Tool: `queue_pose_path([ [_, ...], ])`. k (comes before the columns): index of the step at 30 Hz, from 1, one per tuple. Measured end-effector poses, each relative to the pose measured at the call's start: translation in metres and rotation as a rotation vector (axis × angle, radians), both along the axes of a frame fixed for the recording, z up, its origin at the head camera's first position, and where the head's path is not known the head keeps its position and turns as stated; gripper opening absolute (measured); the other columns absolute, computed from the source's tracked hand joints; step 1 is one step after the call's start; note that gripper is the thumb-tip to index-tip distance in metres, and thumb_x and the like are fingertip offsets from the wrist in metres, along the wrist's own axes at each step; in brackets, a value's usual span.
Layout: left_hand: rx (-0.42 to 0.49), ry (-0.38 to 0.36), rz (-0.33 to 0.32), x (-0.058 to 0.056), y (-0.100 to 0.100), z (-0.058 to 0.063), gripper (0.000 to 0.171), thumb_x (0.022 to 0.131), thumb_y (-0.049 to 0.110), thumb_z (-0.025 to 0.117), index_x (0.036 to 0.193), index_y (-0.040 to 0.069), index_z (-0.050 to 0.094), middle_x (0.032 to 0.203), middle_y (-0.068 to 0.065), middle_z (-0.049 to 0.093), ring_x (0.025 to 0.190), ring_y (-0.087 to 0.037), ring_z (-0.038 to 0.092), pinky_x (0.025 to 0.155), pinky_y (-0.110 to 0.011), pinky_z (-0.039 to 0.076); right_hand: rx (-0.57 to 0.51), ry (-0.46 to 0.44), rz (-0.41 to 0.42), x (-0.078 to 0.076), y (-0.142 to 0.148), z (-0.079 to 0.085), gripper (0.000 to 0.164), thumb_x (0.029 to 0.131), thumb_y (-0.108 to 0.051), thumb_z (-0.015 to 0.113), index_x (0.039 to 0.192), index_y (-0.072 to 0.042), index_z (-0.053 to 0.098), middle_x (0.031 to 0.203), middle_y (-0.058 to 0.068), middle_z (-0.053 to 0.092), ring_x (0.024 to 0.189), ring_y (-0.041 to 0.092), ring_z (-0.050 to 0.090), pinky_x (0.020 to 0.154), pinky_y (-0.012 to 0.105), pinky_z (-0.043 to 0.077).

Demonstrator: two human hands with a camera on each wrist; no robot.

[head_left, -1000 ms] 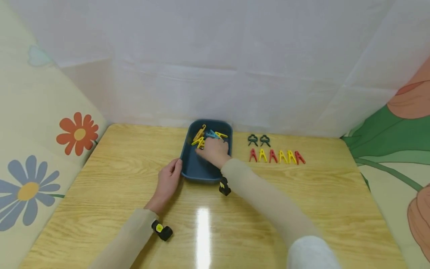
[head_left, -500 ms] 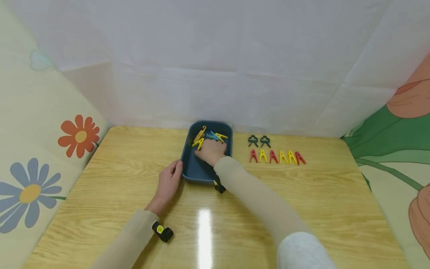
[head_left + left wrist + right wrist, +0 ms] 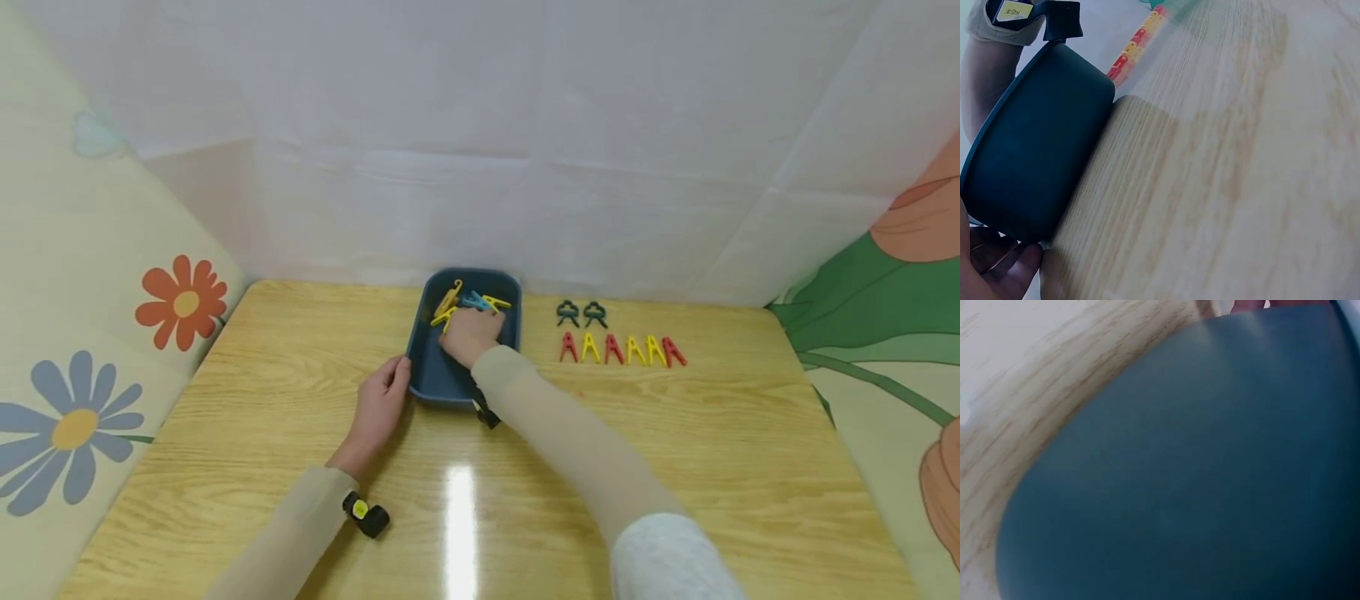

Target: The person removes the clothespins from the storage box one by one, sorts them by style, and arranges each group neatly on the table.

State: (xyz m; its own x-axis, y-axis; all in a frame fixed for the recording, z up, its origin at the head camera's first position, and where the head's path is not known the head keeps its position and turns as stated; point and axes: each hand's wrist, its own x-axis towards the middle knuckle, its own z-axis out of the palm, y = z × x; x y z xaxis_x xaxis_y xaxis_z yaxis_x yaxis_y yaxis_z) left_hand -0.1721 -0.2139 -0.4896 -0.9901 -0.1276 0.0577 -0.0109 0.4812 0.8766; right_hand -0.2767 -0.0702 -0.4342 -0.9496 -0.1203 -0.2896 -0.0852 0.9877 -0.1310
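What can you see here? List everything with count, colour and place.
bin: one, dark blue, on the table
hooked clip: one, orange-yellow, in the bin
loose yellow clips: at least two, in the bin
blue clip: at least one, in the bin
dark green clips: two, right of the bin
red clips: three, nearer row
lined-up yellow clips: three, same row
table: one, wood-toned
sheet: one, white, behind
flower panels: two, multicoloured, at either side
wrist cameras: two, black
sleeves: two, beige
left hand: one, at bin's left rim
right hand: one, in bin, fingers hidden
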Motion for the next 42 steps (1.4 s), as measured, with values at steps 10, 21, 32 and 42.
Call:
queue_pose_path([
  [10,-0.006,0.002,0.005,-0.001,0.001,-0.001,0.041,0.113,0.027,0.045,0.13,-0.003,0.067,0.125,-0.022,0.07,0.115,-0.031,0.063,0.102,-0.047,0.049,-0.023,-0.051,0.033,0.001,0.008,0.014,0.042,0.102,-0.051,0.06,0.111,-0.015,0.078,0.132,0.009,0.07,0.128,0.034,0.059,0.114,0.06,0.036],
  [21,-0.017,0.001,-0.004,-0.002,-0.002,0.001,0.04,0.112,0.025,0.045,0.13,-0.004,0.067,0.127,-0.024,0.069,0.119,-0.034,0.062,0.106,-0.049,0.047,-0.1,-0.047,-0.029,-0.011,0.015,0.048,0.042,0.102,-0.048,0.062,0.124,-0.014,0.073,0.12,0.009,0.072,0.113,0.029,0.066,0.105,0.054,0.048],
  [32,-0.02,0.027,-0.011,-0.002,-0.001,0.001,0.038,0.112,0.024,0.048,0.129,-0.003,0.069,0.125,-0.022,0.071,0.116,-0.032,0.064,0.101,-0.048,0.05,-0.054,-0.05,-0.004,-0.005,0.001,0.031,0.048,0.099,-0.055,0.065,0.126,-0.017,0.075,0.131,0.006,0.071,0.119,0.026,0.065,0.107,0.055,0.046],
  [42,-0.033,0.022,-0.011,-0.002,-0.002,0.0,0.039,0.112,0.025,0.046,0.13,-0.002,0.068,0.123,-0.022,0.071,0.113,-0.032,0.064,0.1,-0.048,0.05,0.014,-0.082,-0.007,-0.014,-0.005,0.023,0.053,0.095,-0.055,0.07,0.133,-0.018,0.071,0.129,0.003,0.071,0.112,0.021,0.065,0.096,0.048,0.05],
])
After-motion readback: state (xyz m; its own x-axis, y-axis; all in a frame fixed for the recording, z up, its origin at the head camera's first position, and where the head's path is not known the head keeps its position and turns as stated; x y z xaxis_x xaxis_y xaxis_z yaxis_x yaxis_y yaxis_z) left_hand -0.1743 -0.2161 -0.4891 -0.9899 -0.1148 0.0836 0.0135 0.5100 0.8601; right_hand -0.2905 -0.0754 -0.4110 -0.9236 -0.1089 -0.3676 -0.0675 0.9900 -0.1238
